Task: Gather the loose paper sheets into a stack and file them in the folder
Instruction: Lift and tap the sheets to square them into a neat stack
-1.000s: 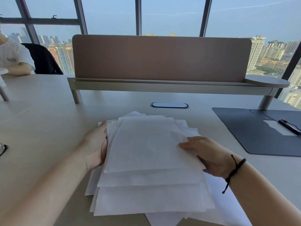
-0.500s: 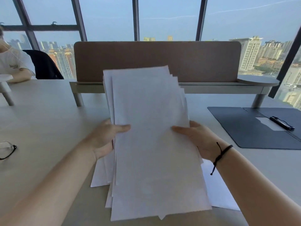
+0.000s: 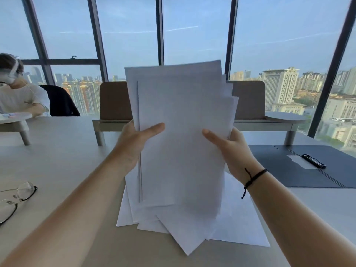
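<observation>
Paper sheets (image 3: 181, 135) stand upright over the desk (image 3: 57, 160), left hand (image 3: 134, 143) and right hand (image 3: 229, 149) each clamping a side edge. Light, floppy and slippery, they look unevenly aligned; gripping mid-edge seems best. More sheets (image 3: 237, 228) lie beneath; the folder (image 3: 285, 170) lies open toward the right edge.

Both bare forearms reach forward from the lower corners and converge toward the centre. The left hand (image 3: 134, 140) grips the left edge of the paper sheets (image 3: 183, 135), thumb laid across the front and pointing right, fingers hidden behind. The right hand (image 3: 231, 149) grips the opposite edge, thumb across the front pointing left, fingers also out of sight. A black cord bracelet (image 3: 253, 177) circles the right wrist, its loose end hanging down.
</observation>
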